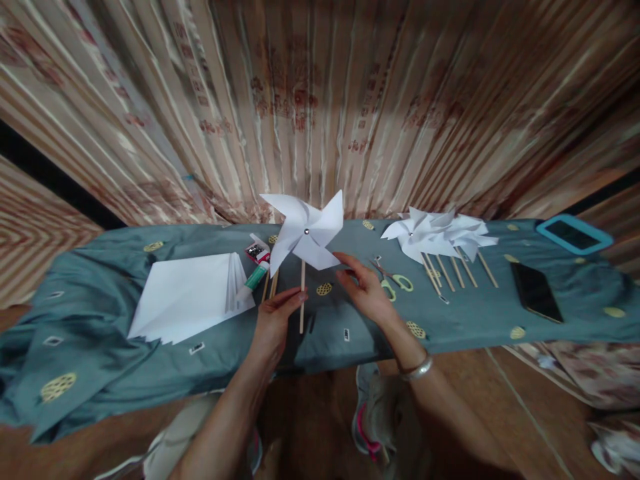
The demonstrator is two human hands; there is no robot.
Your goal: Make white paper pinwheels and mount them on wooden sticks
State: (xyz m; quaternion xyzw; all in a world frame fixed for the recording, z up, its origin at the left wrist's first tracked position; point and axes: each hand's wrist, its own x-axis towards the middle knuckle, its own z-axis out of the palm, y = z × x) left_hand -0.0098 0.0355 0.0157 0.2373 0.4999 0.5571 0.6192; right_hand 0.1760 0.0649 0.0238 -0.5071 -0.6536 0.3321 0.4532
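Note:
A white paper pinwheel with a pin at its centre stands upright over the table. My left hand grips its wooden stick partway down, between thumb and fingers. Beside the lower right blade is my right hand, its index finger stretched to the blade's tip and its thumb apart. Whether that finger touches the paper I cannot tell. Scissors with yellow-green handles lie just beyond the right hand. Left of the pinwheel are a green and white tube, a small pack of pins and several loose sticks.
A stack of white paper lies on the left of the cloth-covered table. Several finished pinwheels rest in a pile to the right. Farther right are a black phone and a blue-framed tablet. A curtain hangs behind.

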